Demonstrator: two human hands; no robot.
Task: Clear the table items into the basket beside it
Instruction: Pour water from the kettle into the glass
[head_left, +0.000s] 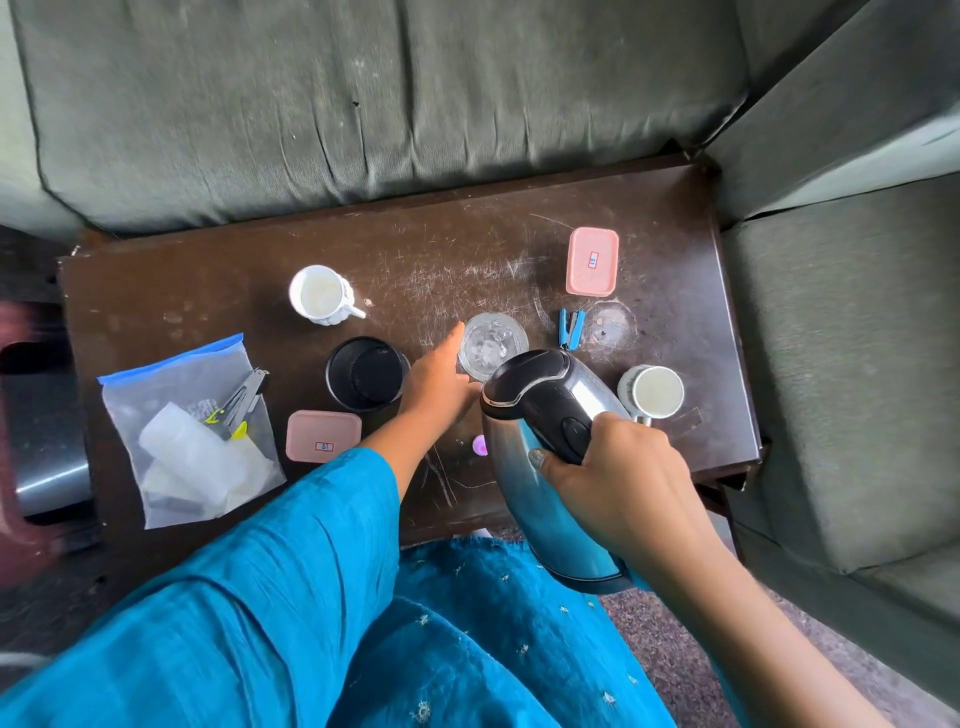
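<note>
My right hand (618, 475) grips the black handle of a steel kettle (540, 467), held tilted over the front edge of the dark wooden table (208, 291). My left hand (441, 382) reaches past a black cup (366, 374), fingers extended, index finger lying along the left side of a clear glass (491, 343). The kettle hides the thumb side of that hand. A blurred maroon basket (23, 332) sits left of the table with a steel object (47, 457) in it.
On the table: a white cup (322, 295), a white mug (650, 392), two pink lidded boxes (592, 261) (323, 435), a zip bag (192, 436) of small items, a blue stapler (571, 329), a clear round lid (609, 326). Green sofa cushions (363, 104) border the back and right.
</note>
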